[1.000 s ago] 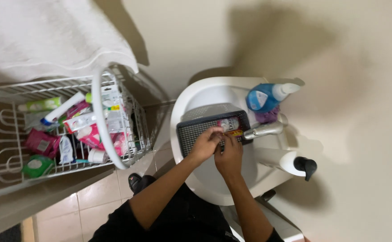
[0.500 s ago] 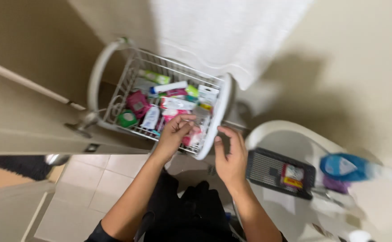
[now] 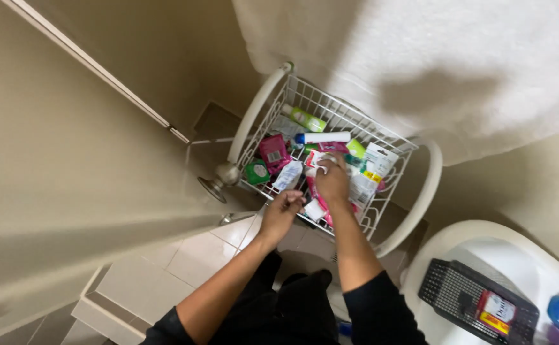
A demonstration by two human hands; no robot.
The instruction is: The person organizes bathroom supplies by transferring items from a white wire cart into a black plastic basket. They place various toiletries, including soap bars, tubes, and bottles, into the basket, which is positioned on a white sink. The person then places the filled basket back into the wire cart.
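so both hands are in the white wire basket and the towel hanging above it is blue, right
Not quite: the towel is white, not blue, as the head view shows. The rest holds: the left hand and right hand are at the white wire basket.

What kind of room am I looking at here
Most likely a home bathroom. A white sink sits at lower right, a white towel hangs above, and both hands, the right hand and the left hand, are at a white wire basket full of small toiletry tubes and bottles, over a tiled floor.
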